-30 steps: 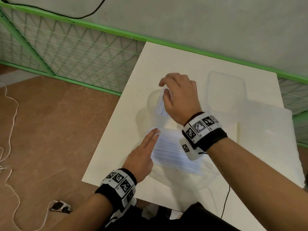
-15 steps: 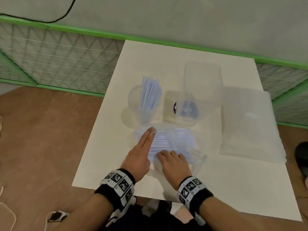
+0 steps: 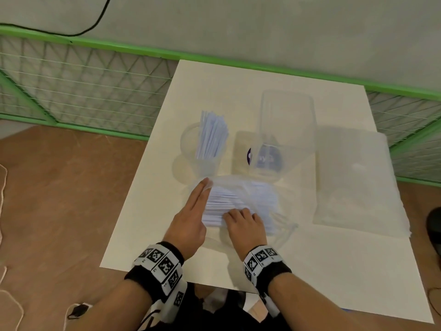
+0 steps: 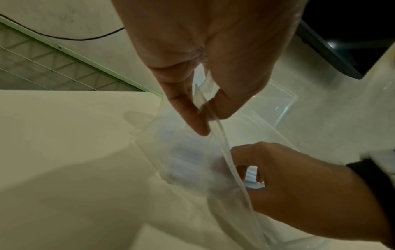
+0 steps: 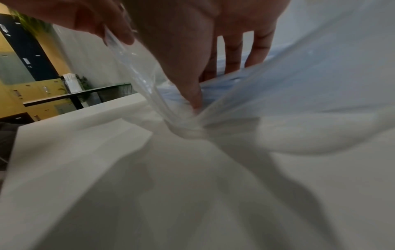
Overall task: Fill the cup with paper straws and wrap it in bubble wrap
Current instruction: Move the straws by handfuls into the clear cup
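cup (image 3: 202, 149): clear plastic, upright on white table (image 3: 334, 271), approx 11 o'clock from table centre. A bundle of paper straws (image 3: 212, 137) stands in it, leaning, tops well above the rim.
straw bag (image 3: 265, 201): clear plastic bag lying flat just at 6 o'clock of cup, w/ more white straws inside, running left-right. Mouth faces the person's left.
left hand (image 3: 191, 223): fingers straight in head view, lying along the bag's left edge; left wrist view shows thumb + a finger pinching the bag's edge strip (image 4: 203, 99), lifting it so the mouth gapes.
right hand (image 3: 245, 225): at 3 o'clock of left hand, touching it or nearly. Fingers bent down, tips in the bag mouth on the straws. Whether they actually grip a straw: can't tell, film blurs it in both wrist views.
bubble wrap (image 3: 355, 185): flat translucent sheets at 3 o'clock of table, well apart from cup, partly over the table's right edge.
clear box (image 3: 286, 120): empty-looking see-through container at 3 o'clock of cup, just beside it; purple-label item (image 3: 265, 158) seen through its near wall.
surroundings: green mesh fence (image 3: 83, 87) at 12 o'clock, brown floor at 9.
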A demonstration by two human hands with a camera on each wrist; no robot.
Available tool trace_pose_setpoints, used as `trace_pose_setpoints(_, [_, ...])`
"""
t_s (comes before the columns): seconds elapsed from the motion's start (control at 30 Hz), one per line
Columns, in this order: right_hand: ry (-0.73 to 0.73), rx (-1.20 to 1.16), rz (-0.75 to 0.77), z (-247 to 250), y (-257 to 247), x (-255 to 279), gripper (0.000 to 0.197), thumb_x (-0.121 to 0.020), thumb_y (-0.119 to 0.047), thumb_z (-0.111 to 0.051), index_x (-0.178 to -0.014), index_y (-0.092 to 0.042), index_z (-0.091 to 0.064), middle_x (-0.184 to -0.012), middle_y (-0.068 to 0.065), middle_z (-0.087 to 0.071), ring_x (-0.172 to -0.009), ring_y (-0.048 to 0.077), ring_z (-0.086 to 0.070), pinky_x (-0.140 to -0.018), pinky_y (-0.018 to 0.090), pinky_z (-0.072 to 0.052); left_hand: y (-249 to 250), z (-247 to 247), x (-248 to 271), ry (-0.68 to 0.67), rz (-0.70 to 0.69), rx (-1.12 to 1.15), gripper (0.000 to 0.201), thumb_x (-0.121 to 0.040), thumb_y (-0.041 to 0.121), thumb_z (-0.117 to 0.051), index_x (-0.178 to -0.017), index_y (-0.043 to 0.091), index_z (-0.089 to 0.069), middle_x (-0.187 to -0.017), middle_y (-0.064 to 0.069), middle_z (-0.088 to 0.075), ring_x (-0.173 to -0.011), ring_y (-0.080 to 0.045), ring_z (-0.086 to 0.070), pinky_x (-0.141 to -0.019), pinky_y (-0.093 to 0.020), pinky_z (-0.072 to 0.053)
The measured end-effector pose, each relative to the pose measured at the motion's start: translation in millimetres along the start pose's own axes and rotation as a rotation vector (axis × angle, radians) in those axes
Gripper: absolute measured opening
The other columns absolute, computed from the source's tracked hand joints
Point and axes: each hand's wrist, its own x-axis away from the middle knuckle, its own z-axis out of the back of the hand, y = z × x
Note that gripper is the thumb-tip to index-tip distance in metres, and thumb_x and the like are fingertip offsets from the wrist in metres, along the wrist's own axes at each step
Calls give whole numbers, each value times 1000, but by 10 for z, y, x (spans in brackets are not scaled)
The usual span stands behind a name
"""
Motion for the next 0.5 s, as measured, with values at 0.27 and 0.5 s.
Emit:
trace_pose_setpoints(0.27, [-31,63,7,-32,-49,-117,28,-44,-10,-84,-68,-18,-72,-70,0,-69,-67,25,-66,-60,39,-52,-56,-19,62,19,44,10,101,-75,-13,-50,-156,31,-11,-157,34,7,-105,-11,-58,-61,-10,-41])
trace_pose_setpoints(0.5, [-95,79,30,-21,-95,-154,28,-56,-13,-80,-83,-16,-71,-84,2,-69,-77,27,-64,-67,44,-49,-5,-31,54,12,42,49,99,-77,-14,-48,-156,32,-9,-157,34,9,-115,-10,-56,-63,-4,-35])
